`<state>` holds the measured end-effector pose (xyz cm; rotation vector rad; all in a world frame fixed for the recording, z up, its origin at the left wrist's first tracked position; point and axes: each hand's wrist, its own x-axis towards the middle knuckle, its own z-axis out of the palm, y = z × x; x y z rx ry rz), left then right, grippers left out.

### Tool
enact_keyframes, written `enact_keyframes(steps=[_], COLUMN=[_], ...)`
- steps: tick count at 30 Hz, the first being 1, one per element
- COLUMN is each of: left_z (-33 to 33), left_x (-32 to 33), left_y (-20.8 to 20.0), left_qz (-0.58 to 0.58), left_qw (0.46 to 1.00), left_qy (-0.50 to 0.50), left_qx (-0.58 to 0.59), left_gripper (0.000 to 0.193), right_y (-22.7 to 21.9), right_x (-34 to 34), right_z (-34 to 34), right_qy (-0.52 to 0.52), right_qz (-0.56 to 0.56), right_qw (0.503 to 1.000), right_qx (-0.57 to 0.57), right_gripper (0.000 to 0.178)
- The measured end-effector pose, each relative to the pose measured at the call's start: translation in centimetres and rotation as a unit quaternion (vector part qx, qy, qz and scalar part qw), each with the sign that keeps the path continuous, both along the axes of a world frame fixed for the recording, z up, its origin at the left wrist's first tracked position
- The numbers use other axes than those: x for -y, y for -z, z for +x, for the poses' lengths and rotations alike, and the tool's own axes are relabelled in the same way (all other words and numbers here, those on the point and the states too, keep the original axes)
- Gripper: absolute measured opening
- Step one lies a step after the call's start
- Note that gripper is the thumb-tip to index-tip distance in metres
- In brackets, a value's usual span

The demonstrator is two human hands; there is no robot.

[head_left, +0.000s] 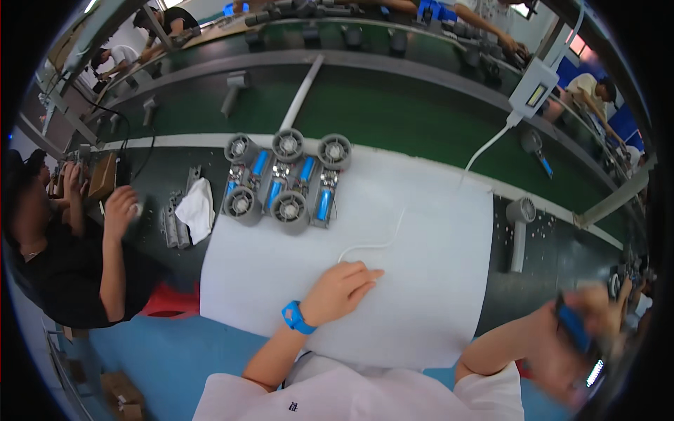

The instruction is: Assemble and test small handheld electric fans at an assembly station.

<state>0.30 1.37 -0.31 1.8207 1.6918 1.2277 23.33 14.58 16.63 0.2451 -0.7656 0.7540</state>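
My left hand, with a blue band at its wrist, is closed over the white sheet. Its thumb and forefinger are pinched together on a thin white cable that curves away over the sheet. Far to the right, my right hand is smeared by motion. It grips a dark object with a blue part; its kind is too blurred to tell. Beyond my left hand lie several grey handheld fans, close together, with round heads and opened handles showing blue cylindrical cells and wiring.
The white sheet covers the bench. A white cloth and grey casings lie left, near a seated co-worker. One grey fan lies right. A white power box hangs above the green conveyor.
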Motion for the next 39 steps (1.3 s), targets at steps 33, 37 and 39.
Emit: enact_keyframes(steps=[33, 37, 39], left_z=[0.7, 0.4, 0.1], left_x=[0.8, 0.7, -0.4], left_y=[0.4, 0.1, -0.1], left_qz=[0.006, -0.002, 0.009], left_qw=[1.0, 1.0, 1.0], left_qy=[0.012, -0.015, 0.007], left_qx=[-0.005, 0.003, 0.013], left_gripper=[0.03, 0.029, 0.029], right_y=[-2.6, -2.0, -1.5], right_x=[-0.2, 0.8, 2.8], right_z=[3.0, 1.6, -1.4], right_qy=[0.126, 0.104, -0.037], right_qz=[0.142, 0.077, -0.048], right_qw=[0.82, 0.838, 0.945], right_qx=[0.54, 0.53, 0.322], right_gripper=[0.059, 0.062, 0.056])
